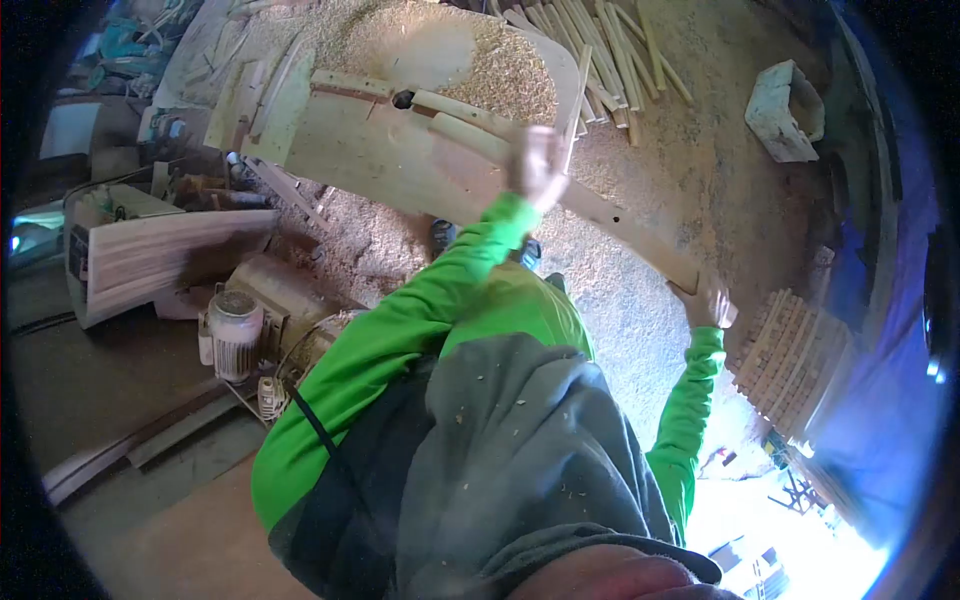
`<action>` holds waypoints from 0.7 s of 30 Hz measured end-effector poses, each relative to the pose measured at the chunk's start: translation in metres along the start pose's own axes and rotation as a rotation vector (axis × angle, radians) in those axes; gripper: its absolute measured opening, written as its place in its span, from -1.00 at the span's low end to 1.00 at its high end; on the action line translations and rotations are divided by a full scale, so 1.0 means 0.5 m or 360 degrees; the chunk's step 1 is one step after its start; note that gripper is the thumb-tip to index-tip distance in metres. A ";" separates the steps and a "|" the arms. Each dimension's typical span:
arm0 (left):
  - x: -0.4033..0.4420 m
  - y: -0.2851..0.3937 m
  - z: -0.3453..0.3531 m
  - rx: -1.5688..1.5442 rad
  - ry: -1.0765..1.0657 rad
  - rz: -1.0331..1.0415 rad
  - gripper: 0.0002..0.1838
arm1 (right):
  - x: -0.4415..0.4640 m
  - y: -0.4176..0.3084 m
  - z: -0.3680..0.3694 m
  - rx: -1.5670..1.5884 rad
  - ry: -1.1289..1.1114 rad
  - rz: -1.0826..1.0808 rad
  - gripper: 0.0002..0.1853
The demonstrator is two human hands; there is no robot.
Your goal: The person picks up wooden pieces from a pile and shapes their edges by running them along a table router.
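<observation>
A long flat wooden board (632,238) with a small dark hole slants from the worktable's right end down to the right. My right hand (705,300) grips its outer end, the thumb at the board's edge. Over the table edge, my left hand (537,172) is at the board's other visible end; motion smears its fingers, so whether it holds the wood cannot be made out. Close to that hand, a pale wood strip (470,138) lies on the worktable (380,155). Behind it are wooden fence strips (352,84) with a dark round opening (403,99) between them.
Wood shavings (515,75) heap on the table's far side. Long sticks (610,50) lie beyond its right end. A motor (236,330) and a large plank (170,250) stand left. Stacked wood pieces (795,350) and a white container (785,110) are at right.
</observation>
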State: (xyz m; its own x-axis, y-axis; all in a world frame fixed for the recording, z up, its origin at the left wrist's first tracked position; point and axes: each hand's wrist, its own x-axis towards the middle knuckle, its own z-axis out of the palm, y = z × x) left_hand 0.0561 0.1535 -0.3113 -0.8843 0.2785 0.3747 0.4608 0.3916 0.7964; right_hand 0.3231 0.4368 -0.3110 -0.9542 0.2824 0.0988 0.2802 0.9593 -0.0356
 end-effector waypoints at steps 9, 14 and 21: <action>0.053 -0.270 0.011 0.0265 0.1210 -0.1104 -0.35 | 0.074 -0.040 0.122 0.0156 -0.0095 0.0054 -0.35; 0.064 -0.376 0.080 0.0649 0.1613 -0.1187 -0.44 | 0.116 -0.036 0.117 0.0180 -0.0075 -0.0032 -0.36; 0.095 -0.299 0.036 0.0619 0.1491 -0.1245 -0.45 | 0.168 -0.023 0.123 0.0300 -0.0288 -0.0088 -0.38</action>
State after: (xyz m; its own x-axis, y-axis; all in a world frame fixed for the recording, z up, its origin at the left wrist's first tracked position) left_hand -0.0532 0.1241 -0.4213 -0.5703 -0.7998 0.1875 -0.3519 0.4441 0.8240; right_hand 0.2332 0.4492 -0.3632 -0.9755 0.2074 -0.0730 0.2187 0.9503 -0.2215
